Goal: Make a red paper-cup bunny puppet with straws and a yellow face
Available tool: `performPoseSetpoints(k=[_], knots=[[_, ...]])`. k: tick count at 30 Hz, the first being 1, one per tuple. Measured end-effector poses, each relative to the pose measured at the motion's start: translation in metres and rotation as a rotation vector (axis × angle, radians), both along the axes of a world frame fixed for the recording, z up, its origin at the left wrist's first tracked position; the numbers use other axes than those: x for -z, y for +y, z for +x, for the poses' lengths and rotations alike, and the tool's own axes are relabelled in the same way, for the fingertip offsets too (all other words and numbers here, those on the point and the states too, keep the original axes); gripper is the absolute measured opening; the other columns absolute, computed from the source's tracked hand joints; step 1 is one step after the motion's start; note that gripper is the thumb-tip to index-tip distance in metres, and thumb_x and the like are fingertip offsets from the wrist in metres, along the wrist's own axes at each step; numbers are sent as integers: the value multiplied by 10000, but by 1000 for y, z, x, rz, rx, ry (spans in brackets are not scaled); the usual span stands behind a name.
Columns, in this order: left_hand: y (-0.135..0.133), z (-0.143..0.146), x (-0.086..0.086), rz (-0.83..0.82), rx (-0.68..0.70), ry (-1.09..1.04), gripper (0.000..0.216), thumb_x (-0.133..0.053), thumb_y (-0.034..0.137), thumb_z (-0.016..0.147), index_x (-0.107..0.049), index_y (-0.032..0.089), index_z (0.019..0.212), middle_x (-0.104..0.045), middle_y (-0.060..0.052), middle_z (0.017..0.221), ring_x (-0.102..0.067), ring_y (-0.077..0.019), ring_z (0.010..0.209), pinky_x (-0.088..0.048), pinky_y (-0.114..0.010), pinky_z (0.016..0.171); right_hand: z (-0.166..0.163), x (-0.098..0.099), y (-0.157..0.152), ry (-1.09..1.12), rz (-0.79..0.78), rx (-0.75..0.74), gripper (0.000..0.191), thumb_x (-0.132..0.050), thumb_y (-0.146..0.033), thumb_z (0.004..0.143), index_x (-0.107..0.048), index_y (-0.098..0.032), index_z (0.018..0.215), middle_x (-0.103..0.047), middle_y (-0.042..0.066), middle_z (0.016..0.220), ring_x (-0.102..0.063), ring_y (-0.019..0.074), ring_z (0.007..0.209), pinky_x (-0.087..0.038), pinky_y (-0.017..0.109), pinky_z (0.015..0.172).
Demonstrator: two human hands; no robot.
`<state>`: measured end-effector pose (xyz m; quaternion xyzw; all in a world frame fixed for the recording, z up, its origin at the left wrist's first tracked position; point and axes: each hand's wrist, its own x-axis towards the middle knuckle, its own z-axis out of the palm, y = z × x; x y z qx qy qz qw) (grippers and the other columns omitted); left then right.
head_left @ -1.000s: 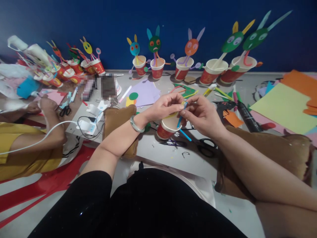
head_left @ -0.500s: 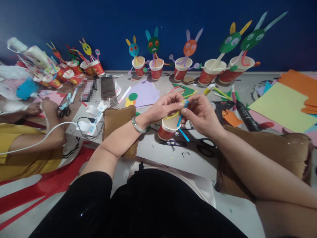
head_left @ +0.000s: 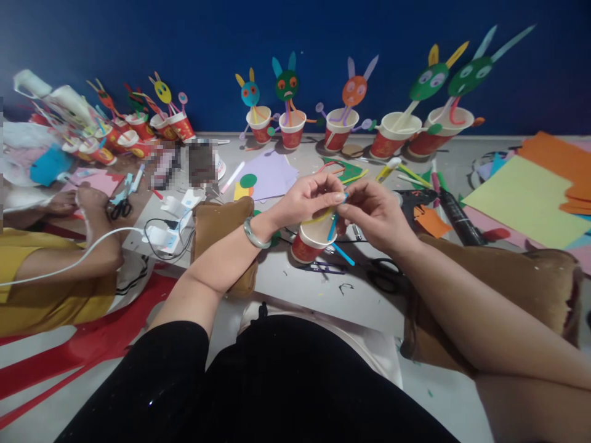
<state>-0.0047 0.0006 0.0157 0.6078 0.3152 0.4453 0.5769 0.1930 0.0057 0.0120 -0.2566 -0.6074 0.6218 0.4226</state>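
Note:
My left hand [head_left: 318,198] and my right hand [head_left: 376,212] meet above a red-and-white paper cup [head_left: 305,247], both with pinched fingers. A blue straw [head_left: 332,227] runs from between the fingertips down into the cup's mouth, with my right hand closed on its top. Under my left fingers passes a yellow straw [head_left: 322,216], which that hand pinches; its far end is hidden. Out of the cup's right side sticks a blue straw piece [head_left: 344,254]. Whether the blue pieces join is unclear. Black scissors [head_left: 385,275] and small purple snips [head_left: 325,267] lie close to the cup.
Paper cups with puppet heads, such as one with an orange head [head_left: 354,91], line the blue wall. Coloured paper [head_left: 526,197] and a black glue gun [head_left: 418,198] lie right. Brown cushions [head_left: 498,289] flank me. At left are a power strip [head_left: 166,237] and another person's arm [head_left: 95,227].
My hands stay together with only a small shift of the fingers. The blue tip between them shows less, and the cup has moved slightly left.

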Motion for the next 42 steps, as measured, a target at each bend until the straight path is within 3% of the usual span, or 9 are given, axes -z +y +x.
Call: performPoseSetpoints(k=[4, 11, 19, 26, 34, 42], knots=[[-1, -1, -3, -29, 31, 9, 637, -914, 768, 850, -622, 203, 895, -563, 65, 673, -540, -71, 571, -402, -248, 560, 1, -1, 3, 35, -82, 8, 510, -1082, -554, 731, -679, -265, 851, -616, -57, 646, -536, 114, 454, -417, 276, 394], [-1, 2, -1, -37, 75, -68, 592, -946, 685, 867, -619, 192, 892, -597, 41, 766, -529, -60, 611, -438, -254, 574, 1, 2, 4, 51, -224, -28, 531, -1097, -503, 693, -636, -260, 799, -485, -96, 533, -364, 70, 395, -277, 237, 376], [-3, 8, 1, -112, 20, -107, 647, -987, 718, 793, -604, 201, 861, -597, 51, 752, -550, -66, 619, -479, -246, 605, 1, 2, 5, 64, -262, -25, 518, -1081, -456, 701, -608, -267, 794, -462, -105, 510, -369, 74, 383, -288, 226, 349], [1, 5, -2, -83, 22, -84, 605, -977, 689, 826, -629, 195, 851, -589, 51, 702, -560, -67, 590, -473, -240, 585, 0, -1, 5, 64, -289, -6, 494, -1091, -460, 688, -665, -241, 809, -547, -70, 538, -462, 91, 423, -394, 235, 382], [4, 3, 1, -60, 61, -52, 621, -969, 723, 810, -655, 191, 873, -606, 49, 717, -579, -75, 612, -462, -240, 592, 0, -2, 5, 28, -278, -29, 546, -1099, -481, 657, -623, -242, 774, -579, -77, 535, -430, 71, 347, -357, 235, 334], [-2, 8, 1, -100, 1, -78, 561, -975, 647, 853, -645, 194, 880, -584, 48, 729, -545, -73, 625, -480, -237, 622, -3, 4, 4, 71, -201, 68, 467, -1068, -405, 708, -629, -257, 758, -502, -99, 506, -419, 73, 363, -393, 238, 350]])
